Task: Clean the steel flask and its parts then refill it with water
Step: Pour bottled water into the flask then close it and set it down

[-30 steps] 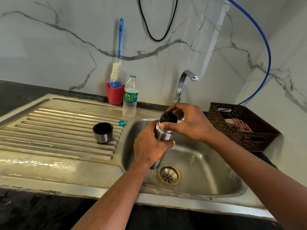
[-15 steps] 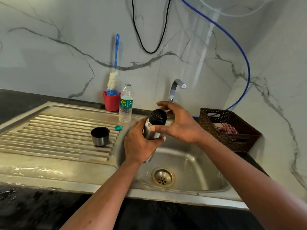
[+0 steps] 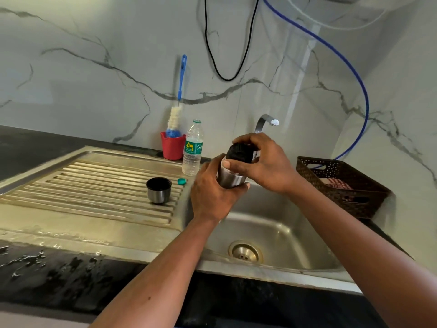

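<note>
Steel flask (image 3: 230, 178) is held above the sink (image 3: 279, 228) basin, tilted slightly, off the counter and between the two grips.

Left of the left-hand grip (image 3: 211, 192), a steel cup (image 3: 159, 190) stands mouth-up on the drainboard (image 3: 94, 176), well apart from the flask. A green bottle cap (image 3: 181, 181) lies between the cup and that grip. Behind it stands a plastic water bottle (image 3: 192, 150), apparently uncapped.

The left-hand grip is wrapped round the flask body, fingers and thumb curled just below the neck. Above it, the right-hand grip (image 3: 264, 166) is closed round the black stopper (image 3: 240, 151) at the flask top, thumb on the near side. Whether the stopper is seated or already loose cannot be told.

Handling, as judged:
- The body is rigid, smooth steel and is likely to be slippery when wet.
- Weight depends on the contents, which are hidden.
- Take the body with a full wrap at mid-height.
- Take the stopper by its sides for turning.
- A drop into the basin would probably dent the flask, not break it.
</note>
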